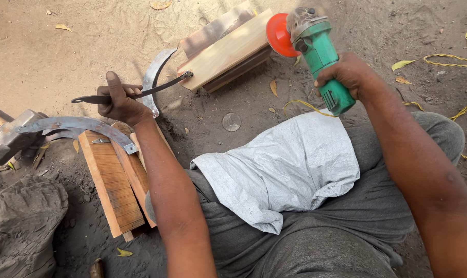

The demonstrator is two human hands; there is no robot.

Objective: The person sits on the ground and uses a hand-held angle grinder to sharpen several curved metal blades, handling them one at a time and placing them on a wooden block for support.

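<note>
My left hand point(119, 101) grips a dark curved sickle blade point(159, 87) by its tang, holding it level above the dirt; the blade's tip rests against a stack of wooden boards point(226, 49). My right hand point(349, 72) holds a green angle grinder point(323, 56) by its body, lifted clear of the blade, its red disc point(278, 35) facing left near the boards' right end. A grey woven sack point(287, 167) lies over my lap.
Another curved grey blade point(76, 126) lies across a wooden block point(115, 183) at my left, with one more blade point(153, 77) behind my left hand. A metal block point(7, 136) and a lump of wood point(20, 221) sit far left. Yellow cord point(462, 67) trails at the right.
</note>
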